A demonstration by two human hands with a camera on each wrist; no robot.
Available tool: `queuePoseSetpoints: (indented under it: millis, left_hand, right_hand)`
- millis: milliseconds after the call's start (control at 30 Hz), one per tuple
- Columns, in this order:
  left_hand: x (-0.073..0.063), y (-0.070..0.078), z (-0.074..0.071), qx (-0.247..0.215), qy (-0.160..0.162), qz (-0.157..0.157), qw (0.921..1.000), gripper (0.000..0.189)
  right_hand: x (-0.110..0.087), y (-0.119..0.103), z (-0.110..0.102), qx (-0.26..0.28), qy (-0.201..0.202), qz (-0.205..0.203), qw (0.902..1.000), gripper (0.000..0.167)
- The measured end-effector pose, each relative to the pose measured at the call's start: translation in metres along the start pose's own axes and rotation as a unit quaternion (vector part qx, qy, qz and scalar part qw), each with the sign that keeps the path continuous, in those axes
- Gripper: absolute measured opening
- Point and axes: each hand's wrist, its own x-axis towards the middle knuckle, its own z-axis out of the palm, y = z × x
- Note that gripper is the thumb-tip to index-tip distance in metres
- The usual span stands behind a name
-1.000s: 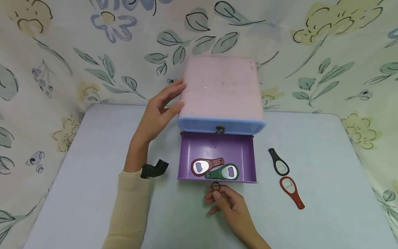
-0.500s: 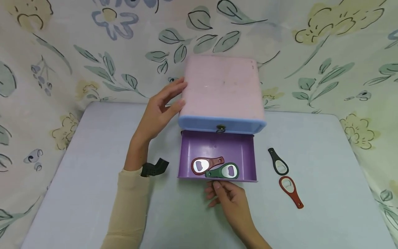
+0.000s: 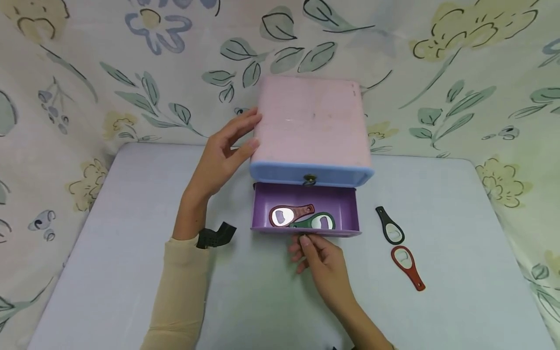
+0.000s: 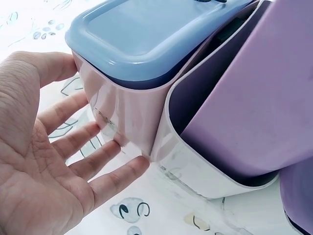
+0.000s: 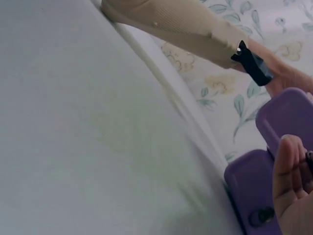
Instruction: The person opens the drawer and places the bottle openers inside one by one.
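My left hand [image 3: 218, 155] rests its fingertips on the left side of a small pink drawer cabinet [image 3: 310, 121] with a blue front. In the left wrist view the left hand [image 4: 44, 161] has its fingers fairly straight against the pink wall [image 4: 132, 117]. Below the blue front, a purple drawer [image 3: 288, 192] stands partly out. Inside it lie a red bottle opener [image 3: 302, 211] and a green bottle opener [image 3: 308, 222]. At the drawer's front, my right hand [image 3: 325, 265] pinches its dark ring pull [image 5: 309, 159], mostly hidden by the fingers.
On the table to the right lie a black bottle opener [image 3: 382, 217] and a red-handled opener [image 3: 415, 279]. The right wrist view shows another purple drawer front [image 5: 244, 181] with its own ring pull [image 5: 255, 218]. Floral cloth [image 3: 175, 82] hangs behind the cabinet.
The purple drawer has slid partway in toward the cabinet, carrying both openers with it. My right hand has moved forward at its front. The left hand stays on the cabinet's side.
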Motion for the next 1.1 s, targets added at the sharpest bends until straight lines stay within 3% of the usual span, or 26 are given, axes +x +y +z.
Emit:
queuePoseSetpoints:
  millis: [267, 800, 1100]
  left_hand:
    - [-0.002, 0.001, -0.002, 0.001, 0.004, 0.0, 1.0, 0.051]
    - [0.0, -0.001, 0.0, 0.005, 0.002, 0.001, 1.0, 0.05]
    - [0.001, -0.002, 0.001, -0.003, 0.002, 0.004, 1.0, 0.05]
  right_hand:
    - [0.023, -0.009, 0.003, 0.02, 0.004, -0.021, 0.9996, 0.034]
    - [0.052, -0.021, 0.007, 0.055, 0.05, 0.008, 0.9972, 0.029]
    - [0.062, -0.024, 0.01, 0.068, 0.06, -0.002, 0.9959, 0.032]
